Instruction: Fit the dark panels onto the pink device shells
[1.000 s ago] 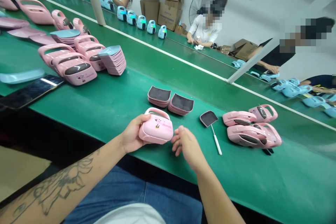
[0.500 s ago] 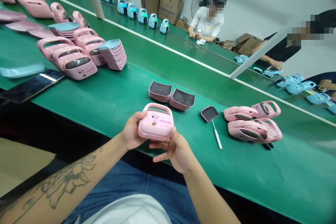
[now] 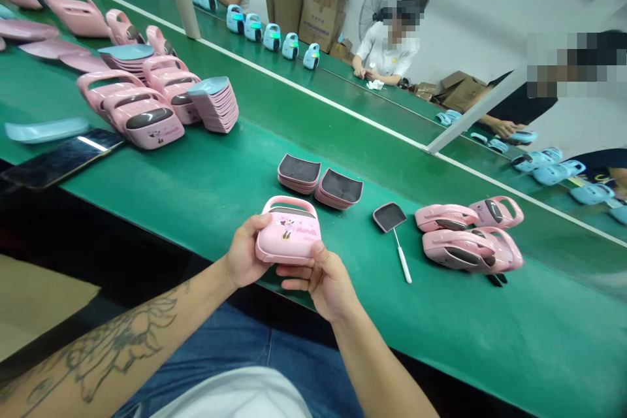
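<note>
Over the green worktable (image 3: 206, 189), close to its near edge, the pink case (image 3: 290, 241) is held in both hands; whether its underside is rested on the surface cannot be told. The left end is gripped firmly by the left hand (image 3: 249, 253), with the thumb laid at the upper left and the other fingers mostly hidden. At the lower right corner a lighter, half-opened hold is applied by the right hand (image 3: 327, 282): the thumb is set on the corner and the fingers are spread beneath.

For sound handling, the load is best carried by the left hand while the corner is steadied from the right. Pressure should be kept even and the print left uncovered, as the smooth-looking shell may slip or be marked.

The printed face is turned up toward the person; the carry handle (image 3: 294, 201) is pointed away. The long axis is laid crosswise, from hand to hand.

Just beyond, the left panel stack (image 3: 299, 174) and right panel stack (image 3: 339, 191) are placed side by side. Farther right, a loose panel (image 3: 390, 217) is met by the shaft of a white-handled tool (image 3: 404, 266).
</note>
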The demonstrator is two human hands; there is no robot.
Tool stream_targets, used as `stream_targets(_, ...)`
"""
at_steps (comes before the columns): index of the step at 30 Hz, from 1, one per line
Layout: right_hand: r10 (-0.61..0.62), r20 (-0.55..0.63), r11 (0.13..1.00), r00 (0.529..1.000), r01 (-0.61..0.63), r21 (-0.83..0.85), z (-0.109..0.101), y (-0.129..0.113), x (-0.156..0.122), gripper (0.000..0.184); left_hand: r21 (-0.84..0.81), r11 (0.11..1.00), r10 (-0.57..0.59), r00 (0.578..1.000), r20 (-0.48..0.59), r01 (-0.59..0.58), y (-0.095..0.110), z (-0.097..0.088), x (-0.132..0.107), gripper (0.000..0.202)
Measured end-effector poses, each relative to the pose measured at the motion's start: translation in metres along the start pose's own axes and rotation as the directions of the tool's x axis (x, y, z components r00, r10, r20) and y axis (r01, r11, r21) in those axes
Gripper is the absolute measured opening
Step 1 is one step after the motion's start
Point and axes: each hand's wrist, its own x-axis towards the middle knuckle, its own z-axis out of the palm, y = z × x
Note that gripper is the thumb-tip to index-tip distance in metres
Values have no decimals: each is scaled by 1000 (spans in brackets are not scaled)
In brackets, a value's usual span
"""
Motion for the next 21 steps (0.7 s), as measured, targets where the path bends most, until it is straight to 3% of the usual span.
stream_targets(4, -119, 42, 984, 992, 123, -128, 3, -2, -5, 60, 96, 995, 11, 998, 59, -17, 10, -7, -3, 52)
stream_targets(7, -281, 43, 904, 959, 280, -322, 9, -7, -12, 60, 245, 963, 102, 993, 63, -115, 22, 3, -6, 52)
stream_targets(9, -351, 44, 844, 935, 337, -417, 14, -6, -16, 67, 293, 942, 173, 985, -15, -161, 25, 15, -5, 53)
stream_targets(11, -390, 64, 787, 919, 369, -494, 17, -2, -18, 72, 291, 939, 236, 958, -161, -182, 22, 26, -3, 57)
stream_targets(15, -477, 66, 654, 877, 403, -640, 14, 10, -19, 86, 266, 945, 297, 847, -442, -192, 7, 31, 2, 65)
stream_targets(18, -488, 45, 631, 872, 388, -673, 7, 15, -19, 84, 293, 935, 332, 792, -513, -202, -3, 25, 2, 69)
stream_targets(21, -487, 23, 625, 873, 367, -689, 2, 18, -20, 85, 338, 919, 357, 791, -496, -202, -7, 20, -2, 77)
